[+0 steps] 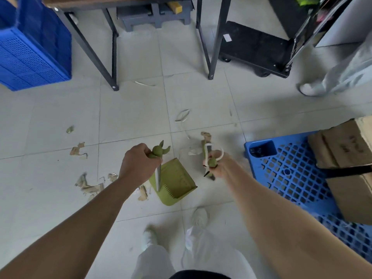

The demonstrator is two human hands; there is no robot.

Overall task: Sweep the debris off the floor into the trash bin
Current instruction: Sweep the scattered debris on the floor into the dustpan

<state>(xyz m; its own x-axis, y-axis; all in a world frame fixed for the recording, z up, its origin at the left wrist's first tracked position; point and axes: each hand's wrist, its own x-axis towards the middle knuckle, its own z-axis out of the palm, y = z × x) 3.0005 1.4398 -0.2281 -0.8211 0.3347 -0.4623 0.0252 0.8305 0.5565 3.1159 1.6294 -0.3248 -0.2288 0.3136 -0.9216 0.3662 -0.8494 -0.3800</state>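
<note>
A pale grey tiled floor (60,109) fills the view. On the right lies a blue plastic lattice pallet (291,174) bearing brown cardboard boxes (346,158), one of them strapped with a black band. Stacked blue perforated plastic crates (30,53) stand at the upper left. Beside them is a wooden-topped counter on black metal legs (114,47), and a black flat platform trolley (255,45) is parked to its right. The person's two bare forearms reach forward over their light trousers and white shoes (199,216). Between the arms an olive-green plastic dustpan (177,184) sits on the floor, its mouth turned toward the lower left, with a grey metal shaft rising from it. The left hand (138,164) holds the green forked grip at the top of that shaft, its fingers curled round it. The right hand (221,166) is blurred; its fingers are wrapped about the green-capped broom handle (212,162), seen nearly end-on, from which a white cord loop (220,156) springs. The debris is on the floor. Torn brown cardboard scraps (90,186) lie just left of the dustpan, more farther left (77,151), and a ragged strip (206,137) lies just beyond the right hand. Thin pale curled strips (182,115) lie toward the counter legs.
</note>
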